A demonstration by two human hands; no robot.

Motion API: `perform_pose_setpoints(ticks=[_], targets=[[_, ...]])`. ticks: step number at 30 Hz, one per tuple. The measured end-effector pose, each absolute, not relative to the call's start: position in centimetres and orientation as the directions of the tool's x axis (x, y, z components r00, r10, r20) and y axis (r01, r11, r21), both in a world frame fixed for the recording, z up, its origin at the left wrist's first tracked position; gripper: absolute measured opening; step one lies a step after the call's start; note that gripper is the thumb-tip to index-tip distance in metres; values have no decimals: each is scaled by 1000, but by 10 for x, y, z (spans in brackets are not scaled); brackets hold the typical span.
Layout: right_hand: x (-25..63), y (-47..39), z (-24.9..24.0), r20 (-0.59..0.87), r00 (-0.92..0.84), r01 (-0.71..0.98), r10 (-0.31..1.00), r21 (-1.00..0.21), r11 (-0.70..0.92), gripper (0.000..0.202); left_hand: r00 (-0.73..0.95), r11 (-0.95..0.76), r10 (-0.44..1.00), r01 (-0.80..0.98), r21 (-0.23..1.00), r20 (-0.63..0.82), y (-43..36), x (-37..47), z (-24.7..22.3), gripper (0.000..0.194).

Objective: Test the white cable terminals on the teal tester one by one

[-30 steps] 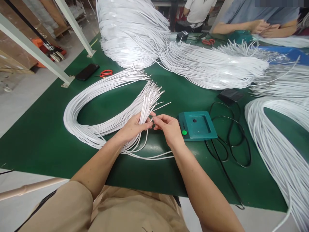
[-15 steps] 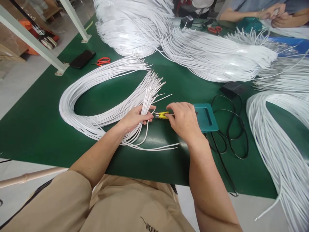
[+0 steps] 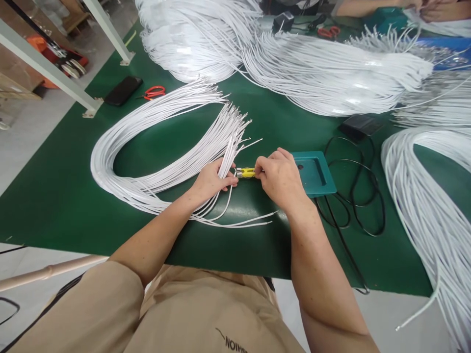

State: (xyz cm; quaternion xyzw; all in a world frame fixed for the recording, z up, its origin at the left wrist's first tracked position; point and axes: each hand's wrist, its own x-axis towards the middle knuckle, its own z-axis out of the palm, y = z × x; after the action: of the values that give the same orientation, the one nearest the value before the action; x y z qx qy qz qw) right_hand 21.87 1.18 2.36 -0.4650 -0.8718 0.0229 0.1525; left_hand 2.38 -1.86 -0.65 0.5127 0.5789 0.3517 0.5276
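My left hand [image 3: 213, 181] is closed around several white wires [image 3: 227, 159] split off from a big looped bundle [image 3: 106, 164]. One wire end in its fingertips meets the metal tip of a small yellow tool [image 3: 247, 172]. That tool is pinched in my right hand [image 3: 278, 177], whose fingers hide its rear part. A few loose wires [image 3: 243, 225] trail below my left hand toward the right.
A teal box with a recessed top [image 3: 320, 174] sits right of my right hand, beside a looped black cord [image 3: 368, 196]. Red-handled scissors [image 3: 154, 92] and a black phone-like object [image 3: 123, 90] lie far left. More white wires [image 3: 342, 73] are heaped behind. A co-worker's hands [image 3: 437, 11] show far right.
My left hand has shifted slightly right, bringing the wire end to the yellow tool's metal tip. My right fingers have closed tighter round the tool. The view has moved a little.
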Motion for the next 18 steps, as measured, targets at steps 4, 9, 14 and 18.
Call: perform_pose_setpoints(ticks=[4, 9, 14, 18], targets=[[217, 13, 22, 248, -509, 815, 824, -168, 554, 21, 49, 174, 978, 336, 925, -202, -18, 25, -11, 38], [219, 11, 25, 214, -525, 813, 824, -160, 560, 16, 64, 150, 980, 376, 915, -187, -18, 25, -11, 38], [230, 9, 21, 333, -353, 911, 874, -92, 403, 28, 94, 198, 967, 304, 932, -236, -17, 23, -7, 40], [234, 11, 17, 364, -291, 945, 885, -36, 325, 36, 138, 241, 948, 275, 931, -287, -14, 17, -2, 39]])
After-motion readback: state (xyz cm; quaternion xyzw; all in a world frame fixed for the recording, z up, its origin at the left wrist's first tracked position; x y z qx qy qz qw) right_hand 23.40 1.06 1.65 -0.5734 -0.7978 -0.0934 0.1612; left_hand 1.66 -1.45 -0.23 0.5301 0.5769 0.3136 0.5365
